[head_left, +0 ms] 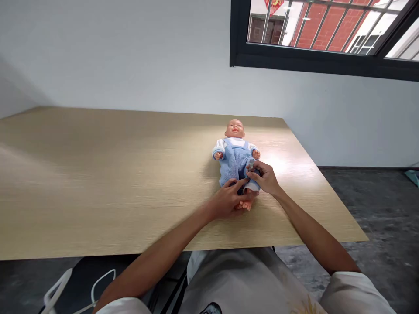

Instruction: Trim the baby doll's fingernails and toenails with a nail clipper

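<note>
A baby doll [234, 152] in a white shirt and light blue overalls lies on its back, head toward the wall and feet toward me. My left hand [227, 199] is around the doll's lower leg and bare feet, its fingers reaching over the white trouser cuff [251, 187]. Between the thumb and fingers of my right hand [264, 176] is a small, greyish, see-through object [251, 164], held upright against the doll's thigh. Its exact kind is too small to make out. Part of the doll's far leg is hidden behind my left hand.
The doll lies near the right end of a wide pale wooden table [114, 183], whose right edge slants down toward me. A grey wall and a barred window [314, 56] stand behind it. Below the front edge at left is a dark chair with white tubing [59, 290].
</note>
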Tool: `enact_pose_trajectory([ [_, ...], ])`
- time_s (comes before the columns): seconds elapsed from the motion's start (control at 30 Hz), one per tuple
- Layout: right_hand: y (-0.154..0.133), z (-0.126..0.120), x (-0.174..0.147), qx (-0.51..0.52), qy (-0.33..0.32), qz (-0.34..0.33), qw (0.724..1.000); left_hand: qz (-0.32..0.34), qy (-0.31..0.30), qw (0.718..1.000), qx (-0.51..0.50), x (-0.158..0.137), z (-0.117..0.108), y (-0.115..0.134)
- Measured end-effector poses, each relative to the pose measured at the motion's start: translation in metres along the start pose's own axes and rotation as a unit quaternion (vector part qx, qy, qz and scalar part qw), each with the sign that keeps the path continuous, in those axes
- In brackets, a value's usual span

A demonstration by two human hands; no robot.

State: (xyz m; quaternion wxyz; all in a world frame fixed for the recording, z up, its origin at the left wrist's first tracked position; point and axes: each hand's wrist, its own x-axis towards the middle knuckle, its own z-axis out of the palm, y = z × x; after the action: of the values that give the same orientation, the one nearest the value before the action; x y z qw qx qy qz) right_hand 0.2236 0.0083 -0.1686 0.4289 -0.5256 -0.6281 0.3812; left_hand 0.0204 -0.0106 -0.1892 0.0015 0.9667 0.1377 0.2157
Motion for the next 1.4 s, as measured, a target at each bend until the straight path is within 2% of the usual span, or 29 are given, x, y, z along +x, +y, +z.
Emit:
enact_pose_trajectory([
  [0.17,0.004,0.004,-0.003,-0.032,0.013,-0.009,0.999,0.028,0.011,0.999,0.023,0.002,0.000,0.007],
  [0.4,-0.002,0.010,-0.010,-0.051,0.029,-0.018,0.998,0.034,-0.039,0.998,0.038,0.001,0.009,0.009],
  [0.5,-0.008,0.010,-0.014,-0.047,0.016,-0.010,0.999,0.046,-0.015,0.998,0.029,0.000,0.014,0.014],
  [0.67,-0.015,-0.004,-0.014,0.027,-0.006,0.065,0.998,0.094,0.046,0.994,0.037,0.002,0.017,0.036],
  [0.77,-0.019,-0.012,-0.013,0.068,-0.048,0.058,0.995,0.135,0.057,0.989,0.008,0.002,0.017,0.050],
  [0.9,-0.022,-0.015,-0.012,0.099,-0.146,-0.010,0.984,0.175,0.065,0.980,-0.060,0.006,0.017,0.060],
  [1.0,-0.023,-0.015,-0.008,0.057,-0.235,0.011,0.970,0.189,0.145,0.965,-0.111,0.008,0.010,0.051],
  [1.07,-0.022,-0.016,-0.004,0.027,-0.249,0.042,0.967,0.146,0.213,0.959,-0.119,0.007,0.002,0.034],
  [1.13,-0.018,-0.017,0.001,0.019,-0.227,0.057,0.972,0.058,0.245,0.962,-0.101,0.003,-0.004,0.013],
  [1.2,-0.015,-0.018,0.006,0.029,-0.206,0.063,0.976,-0.023,0.232,0.968,-0.088,-0.001,-0.008,-0.006],
  [1.27,-0.011,-0.018,0.009,0.050,-0.204,0.067,0.975,-0.062,0.199,0.974,-0.092,-0.003,-0.009,-0.019],
  [1.4,-0.005,-0.019,0.006,0.135,-0.236,0.086,0.959,-0.112,0.172,0.972,-0.113,0.001,-0.007,-0.016],
])
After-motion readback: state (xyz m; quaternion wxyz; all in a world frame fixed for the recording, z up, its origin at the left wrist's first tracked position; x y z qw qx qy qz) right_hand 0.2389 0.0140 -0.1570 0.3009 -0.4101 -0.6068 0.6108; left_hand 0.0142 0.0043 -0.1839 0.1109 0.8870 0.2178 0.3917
